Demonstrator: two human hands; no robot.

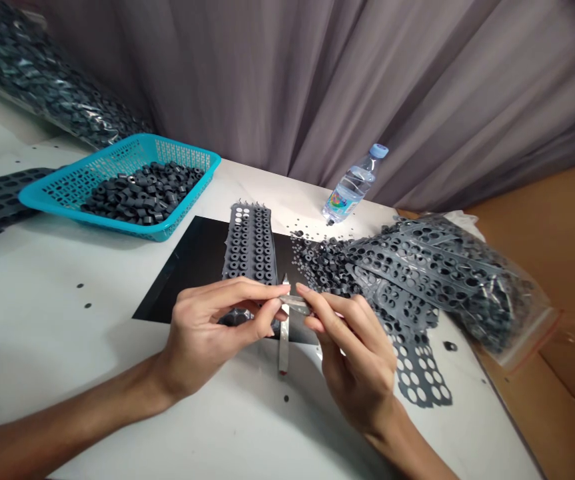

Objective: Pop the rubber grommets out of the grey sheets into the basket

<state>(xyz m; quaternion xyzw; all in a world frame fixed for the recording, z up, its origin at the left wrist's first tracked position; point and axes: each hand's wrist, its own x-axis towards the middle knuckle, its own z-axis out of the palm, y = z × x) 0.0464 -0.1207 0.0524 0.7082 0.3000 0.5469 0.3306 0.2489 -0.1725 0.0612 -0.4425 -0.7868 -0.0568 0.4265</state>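
A grey rubber strip (250,243) studded with small rings lies lengthwise on a black mat (192,267). My left hand (212,330) rests over the strip's near end, its fingertips pinching the strip edge. My right hand (354,353) meets it from the right and grips a small metal blade-like tool (294,301) between thumb and forefinger. A second metal tool, like tweezers (284,340), lies on the table just below the two hands. Whether the left fingers also touch the small tool I cannot tell.
A turquoise basket (57,193) of loose grey rings stands at the back left. Punched-out strips and loose rings (367,267) pile up on the right beside a clear bag (492,300). A water bottle (352,187) lies behind. Another bag of rings (42,87) sits at the far left.
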